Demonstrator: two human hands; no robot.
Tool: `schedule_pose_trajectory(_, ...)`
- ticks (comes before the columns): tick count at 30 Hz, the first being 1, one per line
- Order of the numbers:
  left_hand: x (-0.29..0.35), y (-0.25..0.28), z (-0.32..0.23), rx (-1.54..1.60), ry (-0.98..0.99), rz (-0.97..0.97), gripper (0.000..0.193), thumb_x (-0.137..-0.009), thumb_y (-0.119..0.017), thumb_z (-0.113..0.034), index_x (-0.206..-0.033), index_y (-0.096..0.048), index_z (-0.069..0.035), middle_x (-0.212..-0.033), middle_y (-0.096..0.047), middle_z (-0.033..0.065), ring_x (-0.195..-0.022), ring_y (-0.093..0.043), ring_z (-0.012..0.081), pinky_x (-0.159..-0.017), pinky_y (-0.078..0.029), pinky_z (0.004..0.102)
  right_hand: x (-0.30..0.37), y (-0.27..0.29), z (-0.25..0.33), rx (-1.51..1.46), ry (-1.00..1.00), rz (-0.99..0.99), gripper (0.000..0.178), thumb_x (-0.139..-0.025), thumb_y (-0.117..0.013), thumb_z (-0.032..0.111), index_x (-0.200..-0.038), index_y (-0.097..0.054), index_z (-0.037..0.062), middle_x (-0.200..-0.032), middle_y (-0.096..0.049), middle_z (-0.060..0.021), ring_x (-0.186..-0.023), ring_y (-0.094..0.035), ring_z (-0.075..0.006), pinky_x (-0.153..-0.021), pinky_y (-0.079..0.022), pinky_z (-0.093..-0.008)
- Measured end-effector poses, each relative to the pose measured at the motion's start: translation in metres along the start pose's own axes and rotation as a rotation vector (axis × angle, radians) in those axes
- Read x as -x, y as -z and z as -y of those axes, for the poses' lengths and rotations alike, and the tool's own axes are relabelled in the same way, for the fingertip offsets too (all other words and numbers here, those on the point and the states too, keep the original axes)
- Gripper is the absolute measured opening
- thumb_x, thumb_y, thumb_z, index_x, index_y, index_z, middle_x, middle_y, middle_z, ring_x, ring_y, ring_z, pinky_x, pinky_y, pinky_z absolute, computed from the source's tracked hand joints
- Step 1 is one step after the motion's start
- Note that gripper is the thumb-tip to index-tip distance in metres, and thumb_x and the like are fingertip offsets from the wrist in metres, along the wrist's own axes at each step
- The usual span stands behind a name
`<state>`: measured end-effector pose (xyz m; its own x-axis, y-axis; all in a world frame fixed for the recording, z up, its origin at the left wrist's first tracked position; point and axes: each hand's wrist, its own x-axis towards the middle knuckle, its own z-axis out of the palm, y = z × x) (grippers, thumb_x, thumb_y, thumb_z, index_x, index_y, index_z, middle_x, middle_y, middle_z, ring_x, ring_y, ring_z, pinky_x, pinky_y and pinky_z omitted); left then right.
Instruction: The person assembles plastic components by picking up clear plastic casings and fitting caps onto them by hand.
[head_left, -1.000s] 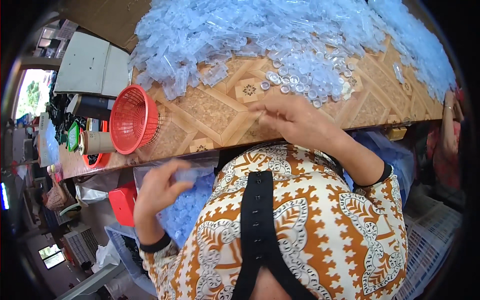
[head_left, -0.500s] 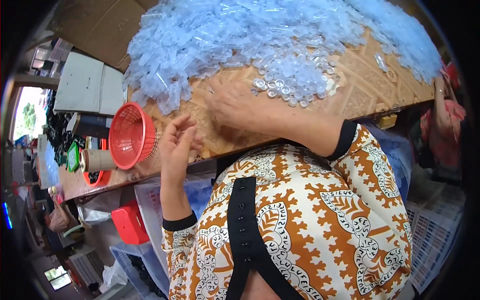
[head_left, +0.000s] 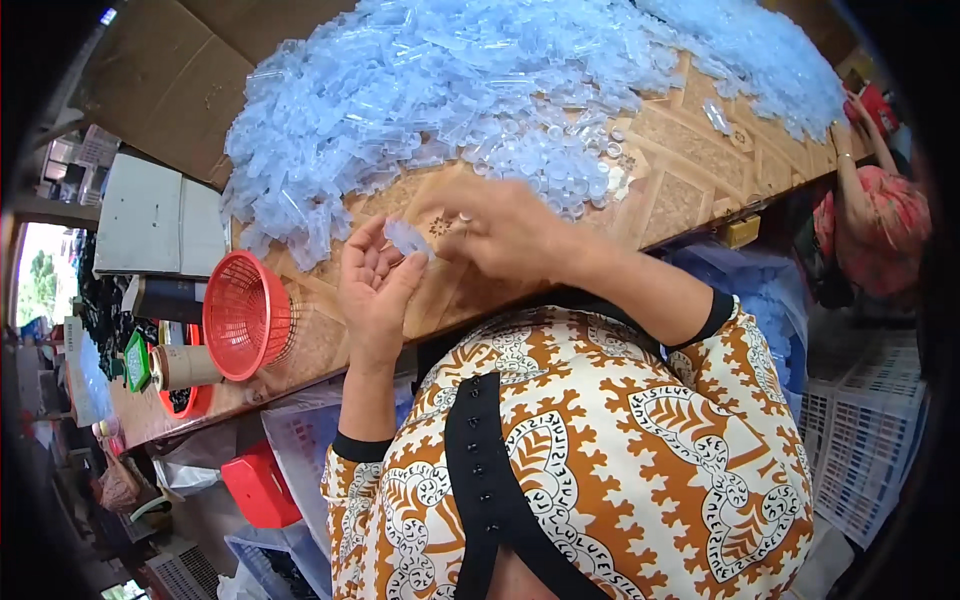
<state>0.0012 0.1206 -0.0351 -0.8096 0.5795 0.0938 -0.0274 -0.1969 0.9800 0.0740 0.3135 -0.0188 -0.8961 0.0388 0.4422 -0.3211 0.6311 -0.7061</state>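
My left hand (head_left: 374, 290) is turned palm up near the table's front edge, its thumb and fingers closed on a short, clear plastic tube (head_left: 407, 239). Just right of that tube, my right hand (head_left: 515, 232) hovers over the wood-patterned table (head_left: 685, 195), fingers curled and partly blurred. A small pale spot shows at its fingers; whether that is a ring or a held piece is unclear. Beyond both hands lies a big heap of similar clear tubes (head_left: 420, 95). Several small round clear caps (head_left: 560, 170) are spread at the heap's near edge.
Left of my left hand stands a red plastic basket (head_left: 245, 315). Farther left are a brown roll (head_left: 190, 367), a green container (head_left: 137, 360) and a white box (head_left: 165, 215). Another person (head_left: 872, 215) is at the table's right end. Below the table sits a red bin (head_left: 260, 485).
My left hand now holds a clear tube; its fingers were loosely curled with none visible before. My right hand has lifted off the tabletop and moved right and nearer. The whole view has shifted slightly.
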Motion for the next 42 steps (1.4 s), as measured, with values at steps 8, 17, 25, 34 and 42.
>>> schedule_pose_trajectory(8, 0.003, -0.01, 0.001, -0.027, 0.037, 0.001, 0.05, -0.091, -0.067, -0.004, -0.137, -0.047, -0.001, -0.132, -0.055, 0.0122, -0.115, -0.06, 0.0194, -0.094, -0.055, 0.0345, -0.079, 0.023, -0.084, 0.799, 0.045, -0.299, 0.018, -0.079, -0.064, 0.007, -0.095, -0.067, 0.002, -0.099, -0.069, -0.0141, -0.095, -0.063, -0.0296, -0.087, -0.048, -0.0417)
schedule_pose_trajectory(17, -0.012, -0.02, 0.008, 0.112, -0.029, 0.005, 0.054, -0.091, -0.066, 0.001, -0.142, -0.046, 0.001, -0.135, -0.053, 0.0124, -0.122, -0.056, 0.0205, -0.1, -0.052, 0.0358, -0.067, 0.019, -0.047, 0.595, -0.001, -0.352, 0.011, -0.079, -0.074, 0.015, -0.088, -0.073, 0.0086, -0.082, -0.071, -0.008, -0.085, -0.066, -0.026, -0.074, -0.052, -0.0398)
schedule_pose_trajectory(25, -0.006, -0.022, -0.001, 0.27, -0.127, 0.039, 0.06, -0.09, -0.068, 0.005, -0.144, -0.041, 0.004, -0.134, -0.056, 0.0168, -0.124, -0.056, 0.0219, -0.105, -0.048, 0.0346, -0.011, -0.005, -0.007, -0.509, -0.222, -0.064, 0.043, -0.077, -0.077, 0.008, -0.118, -0.069, 0.0057, -0.104, -0.062, -0.0055, -0.08, -0.057, -0.0123, -0.069, -0.05, -0.0265)
schedule_pose_trajectory(34, 0.002, -0.02, -0.002, 0.386, 0.008, 0.157, 0.065, -0.088, -0.069, 0.006, -0.147, -0.04, 0.005, -0.139, -0.054, 0.0174, -0.13, -0.053, 0.0232, -0.11, -0.044, 0.0369, 0.002, 0.013, -0.006, -0.425, -0.073, 0.009, 0.061, -0.073, -0.079, 0.005, -0.131, -0.061, 0.0112, -0.109, -0.058, -0.004, -0.084, -0.057, -0.0117, -0.069, -0.049, -0.0263)
schedule_pose_trajectory(42, 0.002, -0.033, -0.001, 0.345, -0.068, 0.092, 0.074, -0.083, -0.071, 0.011, -0.148, -0.038, 0.003, -0.147, -0.047, 0.0181, -0.133, -0.05, 0.0245, -0.111, -0.044, 0.039, 0.02, 0.019, -0.016, -0.502, -0.077, -0.009, 0.067, -0.078, -0.079, 0.012, -0.14, -0.057, 0.0084, -0.116, -0.063, -0.005, -0.088, -0.058, -0.0139, -0.075, -0.05, -0.0271)
